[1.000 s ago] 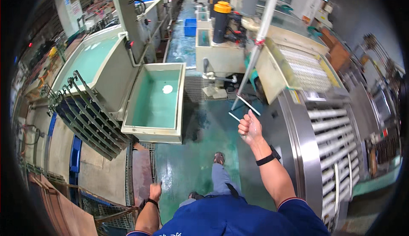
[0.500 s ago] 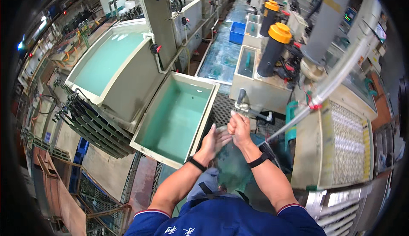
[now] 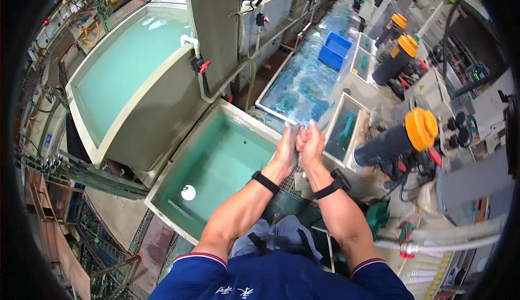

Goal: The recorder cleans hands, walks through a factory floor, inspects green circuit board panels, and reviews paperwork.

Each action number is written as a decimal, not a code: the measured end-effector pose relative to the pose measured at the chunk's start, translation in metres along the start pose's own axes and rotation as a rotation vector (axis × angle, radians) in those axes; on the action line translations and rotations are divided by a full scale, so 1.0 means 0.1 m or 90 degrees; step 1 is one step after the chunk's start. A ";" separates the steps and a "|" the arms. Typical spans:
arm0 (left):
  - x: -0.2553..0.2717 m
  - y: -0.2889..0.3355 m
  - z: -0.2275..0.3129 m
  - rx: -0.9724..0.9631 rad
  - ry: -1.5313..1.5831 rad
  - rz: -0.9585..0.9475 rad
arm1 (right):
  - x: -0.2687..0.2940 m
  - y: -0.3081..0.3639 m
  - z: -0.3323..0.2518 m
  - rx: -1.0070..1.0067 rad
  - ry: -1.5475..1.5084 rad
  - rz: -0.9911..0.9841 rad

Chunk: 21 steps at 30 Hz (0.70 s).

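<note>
My left hand [image 3: 285, 152] is raised past the front right corner of a small tank [image 3: 168, 173] of pale green water. Its fingers are stretched out and pressed side by side, slightly blurred. Right beside it my right hand [image 3: 310, 145] is curled into a fist, its knuckles close to the left palm; whether they touch I cannot tell. No object shows in either hand. Both wrists carry black bands, the right one with a small dark device [image 3: 340, 179].
A larger tank [image 3: 146, 113] of turquoise water stands at the left, with a red-handled valve [image 3: 201, 65] by its corner. A wet blue-green walkway [image 3: 295, 86] runs ahead, holding a blue crate [image 3: 335, 50]. Dark cylinders with yellow caps [image 3: 421, 130] line the right side.
My view has turned right and moved forward along the tanks. My left hand has gone from spread beside the fist to upright and flat next to it; the right hand stays closed.
</note>
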<state>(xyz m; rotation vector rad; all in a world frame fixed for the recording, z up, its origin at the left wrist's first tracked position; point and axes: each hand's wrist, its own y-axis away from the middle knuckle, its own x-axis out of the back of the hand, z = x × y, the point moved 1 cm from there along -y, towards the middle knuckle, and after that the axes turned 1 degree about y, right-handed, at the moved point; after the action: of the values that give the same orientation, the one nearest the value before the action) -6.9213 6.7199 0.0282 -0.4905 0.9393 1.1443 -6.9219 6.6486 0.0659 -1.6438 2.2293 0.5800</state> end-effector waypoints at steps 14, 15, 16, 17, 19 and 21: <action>2.23 -2.32 0.56 0.202 -0.467 0.257 | 0.51 -3.33 1.59 -0.285 0.071 0.061; 2.46 -2.51 0.55 0.222 -0.588 0.271 | 0.64 -3.53 1.78 -0.298 0.062 0.076; 2.70 -2.69 0.56 0.209 -0.778 0.272 | 0.81 -3.72 1.97 -0.331 0.095 0.110; 2.95 -2.90 0.56 0.207 -0.895 0.231 | 0.99 -3.90 2.16 -0.365 0.129 0.142; 3.74 -3.13 0.72 0.217 -1.043 0.265 | 1.06 -4.15 2.55 -0.401 0.114 0.134; 4.17 -3.37 0.73 0.215 -1.099 0.349 | 1.27 -4.41 2.80 -0.461 0.134 0.121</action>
<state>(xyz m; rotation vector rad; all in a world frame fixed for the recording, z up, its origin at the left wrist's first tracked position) -6.5381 6.8780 -0.3196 1.0314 -0.3323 1.3224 -6.5347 6.5665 -0.2982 -1.8715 2.5122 1.4626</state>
